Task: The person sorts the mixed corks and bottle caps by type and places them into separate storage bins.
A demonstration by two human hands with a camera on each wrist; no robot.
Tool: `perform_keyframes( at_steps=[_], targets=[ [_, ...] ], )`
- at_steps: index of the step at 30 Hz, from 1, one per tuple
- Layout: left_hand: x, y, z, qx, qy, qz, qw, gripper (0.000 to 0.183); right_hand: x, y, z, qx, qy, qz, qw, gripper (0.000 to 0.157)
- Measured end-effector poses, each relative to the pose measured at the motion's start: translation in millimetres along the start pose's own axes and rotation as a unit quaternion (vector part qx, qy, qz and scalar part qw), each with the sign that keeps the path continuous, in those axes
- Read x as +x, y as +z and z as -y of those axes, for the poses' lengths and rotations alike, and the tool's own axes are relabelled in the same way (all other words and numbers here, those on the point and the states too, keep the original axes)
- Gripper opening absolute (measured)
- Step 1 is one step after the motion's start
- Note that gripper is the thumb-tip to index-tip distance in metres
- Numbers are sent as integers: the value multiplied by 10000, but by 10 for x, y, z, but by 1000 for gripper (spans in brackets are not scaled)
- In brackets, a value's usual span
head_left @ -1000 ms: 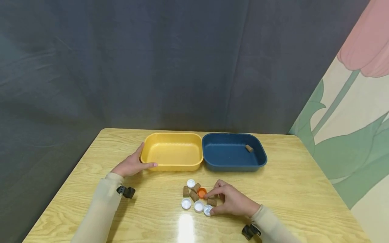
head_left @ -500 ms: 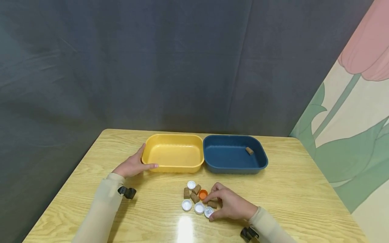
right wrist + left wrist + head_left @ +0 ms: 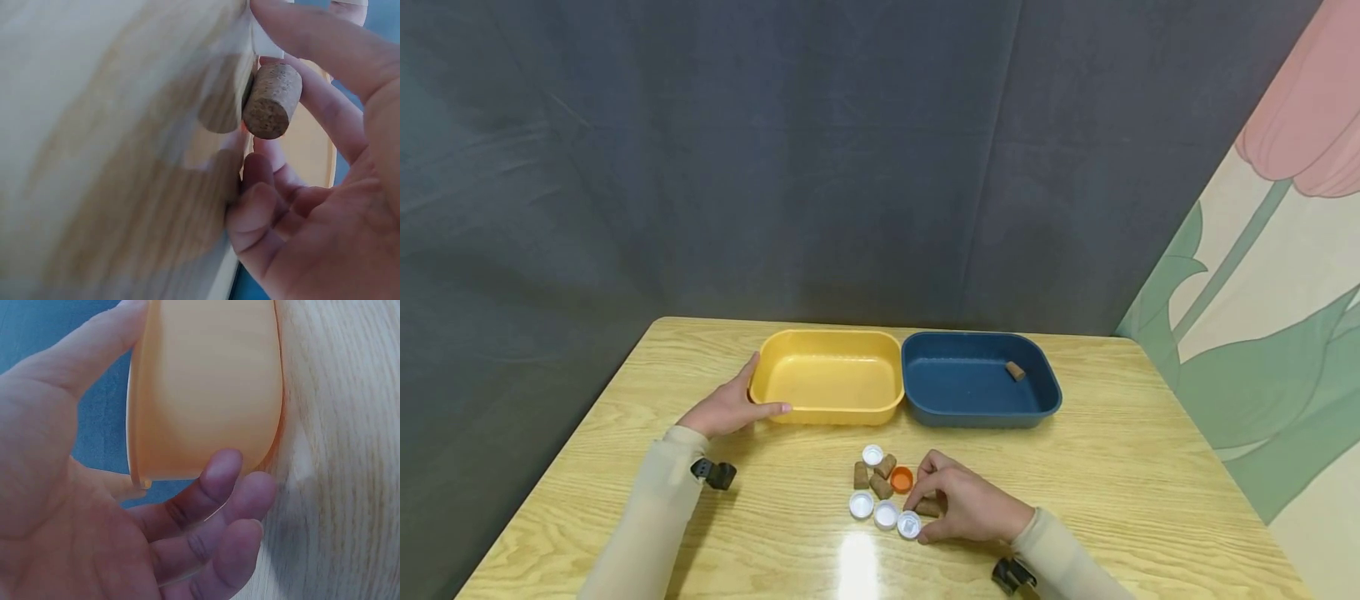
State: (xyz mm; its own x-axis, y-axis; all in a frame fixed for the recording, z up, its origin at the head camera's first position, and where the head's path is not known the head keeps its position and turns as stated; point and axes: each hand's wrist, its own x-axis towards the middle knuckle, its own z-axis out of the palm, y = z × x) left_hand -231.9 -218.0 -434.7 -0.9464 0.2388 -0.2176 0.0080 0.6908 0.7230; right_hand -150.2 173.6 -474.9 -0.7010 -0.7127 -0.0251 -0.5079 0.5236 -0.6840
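My left hand (image 3: pixel 726 408) grips the left end of a yellow bin (image 3: pixel 835 416), thumb along its front rim and fingers round the side. In the left wrist view the fingertips (image 3: pixel 224 469) lie against the bin's wall. My right hand (image 3: pixel 973 504) is low over the table, thumb and index finger pinching a white bottle cap (image 3: pixel 909 525). A cork (image 3: pixel 929 507) lies under that palm, and the right wrist view shows this cork (image 3: pixel 275 100) between the fingers, not held. Left of the hand are an orange cap (image 3: pixel 902 479), several corks (image 3: pixel 882 486) and more white caps (image 3: pixel 861 505).
A dark blue bin (image 3: pixel 973 421) stands against the yellow bin's right side, with one cork (image 3: pixel 1015 371) inside. Behind the wooden table (image 3: pixel 1120 467) hangs a dark curtain (image 3: pixel 820 167). A painted wall (image 3: pixel 1285 358) rises at the right.
My right thumb and index finger have closed in on the white cap, which has shifted slightly left along with the cap beside it. The left hand keeps its place on the yellow bin.
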Motion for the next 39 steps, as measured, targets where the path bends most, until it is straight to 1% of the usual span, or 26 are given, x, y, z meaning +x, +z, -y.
perform_keyframes(
  at_steps=[2,5,8,14,19,22,29,33,36,39],
  targets=[
    [7,3,4,-4,71,-4,10000,120,3,1,8,-8,19,-23,10000,30],
    [15,4,11,-17,115,-20,9999,119,6,10,30,-46,64,-16,10000,34],
    [23,-1,21,17,81,-12,10000,119,10,26,63,-153,-11,-61,9999,39],
    [31,2,42,-4,81,0,10000,118,22,37,105,-343,-86,-203,9992,35],
    [25,-1,25,-14,57,14,10000,119,34,35,103,-201,20,-175,9996,32],
    [20,-7,7,-25,16,37,10000,120,37,36,92,-93,5,-178,9998,33],
    [26,-33,-27,52,-11,72,10000,122,57,12,69,279,-108,-318,9990,34],
    [18,-52,-36,179,-48,64,9998,123,81,-26,83,329,-110,-411,9986,35],
    [11,-69,-28,347,-91,24,9994,116,103,-60,101,319,-72,-482,9983,37],
    [22,-79,-6,467,-147,-149,9987,97,135,-104,123,324,-84,-538,9980,35]
  ],
)
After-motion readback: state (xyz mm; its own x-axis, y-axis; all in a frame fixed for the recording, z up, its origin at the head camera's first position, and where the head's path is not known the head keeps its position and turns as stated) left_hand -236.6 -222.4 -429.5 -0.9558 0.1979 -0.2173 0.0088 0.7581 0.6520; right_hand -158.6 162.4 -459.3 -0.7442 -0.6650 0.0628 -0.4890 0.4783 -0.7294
